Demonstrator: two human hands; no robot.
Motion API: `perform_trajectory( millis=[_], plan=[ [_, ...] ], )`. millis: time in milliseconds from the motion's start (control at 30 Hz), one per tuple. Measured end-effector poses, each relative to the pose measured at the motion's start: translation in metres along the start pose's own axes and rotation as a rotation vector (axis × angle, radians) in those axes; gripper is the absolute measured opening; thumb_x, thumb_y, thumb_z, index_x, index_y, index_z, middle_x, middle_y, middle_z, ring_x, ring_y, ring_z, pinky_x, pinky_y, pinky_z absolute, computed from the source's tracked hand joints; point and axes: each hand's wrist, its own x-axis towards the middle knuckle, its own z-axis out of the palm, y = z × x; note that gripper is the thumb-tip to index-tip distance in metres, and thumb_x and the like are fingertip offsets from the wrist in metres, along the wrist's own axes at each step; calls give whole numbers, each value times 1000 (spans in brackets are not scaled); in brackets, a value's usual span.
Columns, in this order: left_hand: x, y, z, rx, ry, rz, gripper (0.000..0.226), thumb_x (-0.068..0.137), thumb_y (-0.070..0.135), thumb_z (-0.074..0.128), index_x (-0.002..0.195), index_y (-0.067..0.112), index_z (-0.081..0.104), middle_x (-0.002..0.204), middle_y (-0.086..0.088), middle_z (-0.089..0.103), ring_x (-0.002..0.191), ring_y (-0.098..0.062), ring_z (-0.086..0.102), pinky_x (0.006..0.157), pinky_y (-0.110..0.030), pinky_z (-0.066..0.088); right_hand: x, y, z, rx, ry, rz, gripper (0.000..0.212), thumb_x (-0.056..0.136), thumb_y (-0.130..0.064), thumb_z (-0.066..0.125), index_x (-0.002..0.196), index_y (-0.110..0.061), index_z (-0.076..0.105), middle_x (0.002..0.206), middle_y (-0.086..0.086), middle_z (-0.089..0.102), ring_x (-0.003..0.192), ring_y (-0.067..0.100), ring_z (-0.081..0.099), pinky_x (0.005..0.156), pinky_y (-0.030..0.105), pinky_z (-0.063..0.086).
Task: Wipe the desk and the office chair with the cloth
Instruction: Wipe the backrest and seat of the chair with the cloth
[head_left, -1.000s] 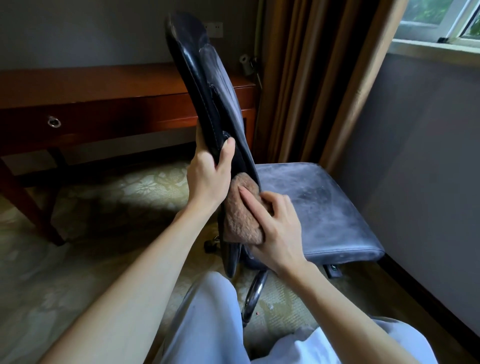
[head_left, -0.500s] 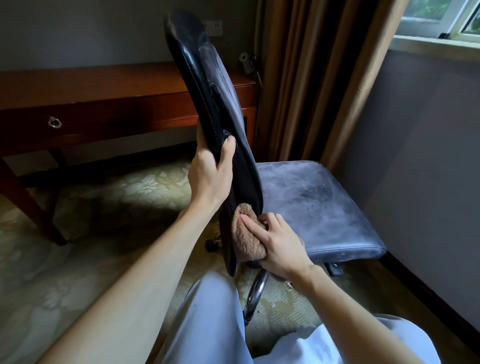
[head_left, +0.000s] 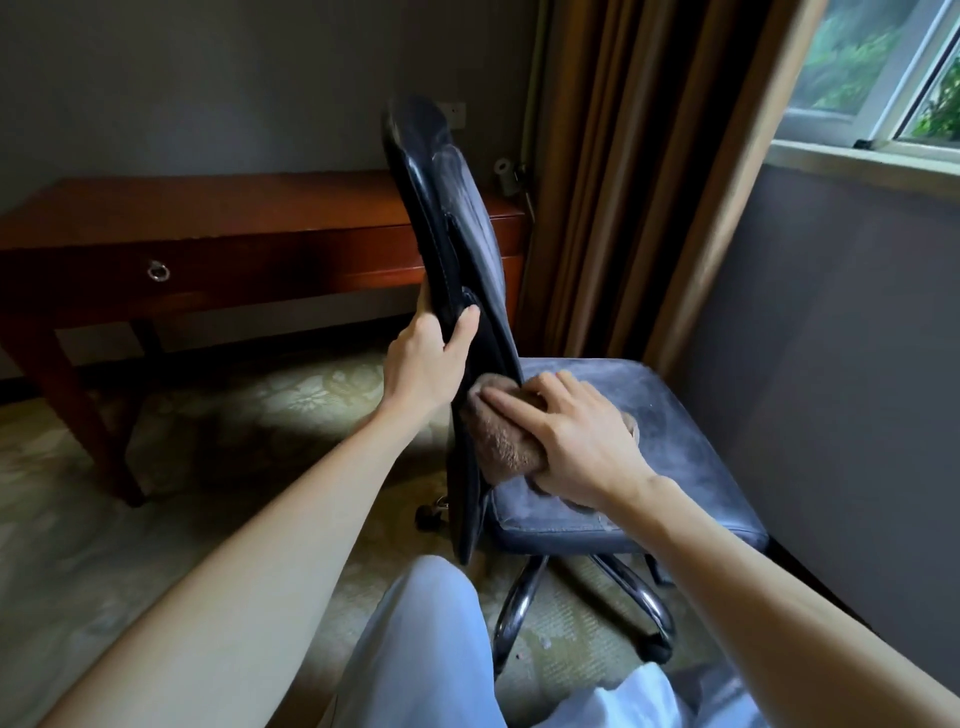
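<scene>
A dark office chair stands in front of me, its black backrest (head_left: 447, 218) seen edge-on and its dusty grey seat (head_left: 670, 447) to the right. My left hand (head_left: 428, 358) grips the backrest's edge about halfway up. My right hand (head_left: 576, 436) presses a brown fluffy cloth (head_left: 501, 441) on the back of the seat, where it meets the backrest. The hand covers part of the cloth. The red-brown wooden desk (head_left: 218, 208) stands behind the chair, along the wall.
Brown curtains (head_left: 639, 171) hang behind the chair, and a grey wall (head_left: 831, 364) with a window (head_left: 883, 67) runs close along its right side. The chair's chrome base (head_left: 524, 597) and a caster (head_left: 431, 514) rest on patterned carpet. My knees in pale trousers (head_left: 431, 649) are in front.
My right hand slid the cloth down the backrest and then onto the rear of the seat. My left hand kept its hold on the backrest, and the view pulled back.
</scene>
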Motion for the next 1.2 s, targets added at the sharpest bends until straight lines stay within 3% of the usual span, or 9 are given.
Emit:
perform_trajectory(
  millis=[167, 233, 333, 467, 600, 700, 900, 1100, 1200],
  plan=[
    [6, -1, -3, 75, -19, 47, 49, 102, 59, 44, 74, 20, 44, 72, -2, 53, 87, -43, 64, 68, -35, 33, 10, -7, 13, -7, 277, 158, 84, 69, -26, 65, 151, -28, 50, 121, 12, 54, 99, 33, 52, 78, 42, 46],
    [8, -7, -1, 82, 29, 84, 56, 102, 59, 44, 95, 5, 60, 82, -14, 65, 88, -45, 64, 68, -36, 33, 10, -17, 37, 28, 249, 210, 89, 64, -23, 73, 150, -27, 52, 121, 13, 53, 100, 35, 52, 76, 42, 49],
    [13, -18, 4, 95, 93, 130, 64, 103, 57, 43, 118, -3, 60, 88, -16, 70, 89, -45, 64, 68, -33, 31, 8, -37, 76, 114, 222, 293, 79, 72, -32, 67, 148, -28, 49, 124, 12, 46, 102, 34, 48, 78, 41, 49],
    [30, -31, 1, 55, 21, 122, 51, 101, 60, 41, 84, 13, 51, 65, 6, 51, 74, -33, 58, 68, -33, 33, 10, -55, 114, 157, 213, 393, 77, 70, -34, 75, 143, -33, 51, 124, 8, 46, 100, 31, 47, 75, 36, 45],
    [50, -47, -5, -10, -10, 125, 50, 103, 55, 43, 102, 8, 59, 82, -6, 67, 83, -35, 63, 74, -42, 47, 16, -65, 139, 204, 141, 411, 84, 60, -25, 78, 140, -30, 52, 120, 12, 49, 96, 34, 50, 75, 41, 51],
    [62, -53, -5, -54, -14, 132, 39, 105, 48, 45, 116, 14, 57, 83, 2, 66, 87, -32, 65, 78, -42, 50, 25, -68, 153, 244, 85, 430, 93, 50, -23, 82, 138, -30, 50, 118, 12, 49, 94, 36, 54, 75, 42, 52],
    [77, -65, -5, -83, -21, 134, 31, 103, 50, 44, 117, 25, 56, 79, 18, 61, 78, -18, 65, 70, -33, 43, 25, -68, 175, 291, -73, 430, 98, 47, -46, 89, 137, -32, 54, 117, 8, 48, 94, 33, 55, 76, 42, 53],
    [78, -63, -9, -95, -43, 138, 38, 104, 46, 46, 126, 18, 58, 90, 17, 65, 91, -13, 62, 72, -29, 42, 19, -57, 169, 199, -289, 369, 65, 78, -48, 65, 141, -38, 54, 111, 8, 54, 96, 33, 56, 81, 42, 51],
    [78, -54, -14, -56, -79, 117, 33, 106, 48, 45, 123, 22, 57, 84, 15, 65, 79, -12, 64, 62, -28, 42, 32, -43, 144, 207, -511, 334, 74, 82, -48, 59, 153, -42, 38, 125, 7, 46, 114, 34, 47, 96, 42, 43]
  ],
)
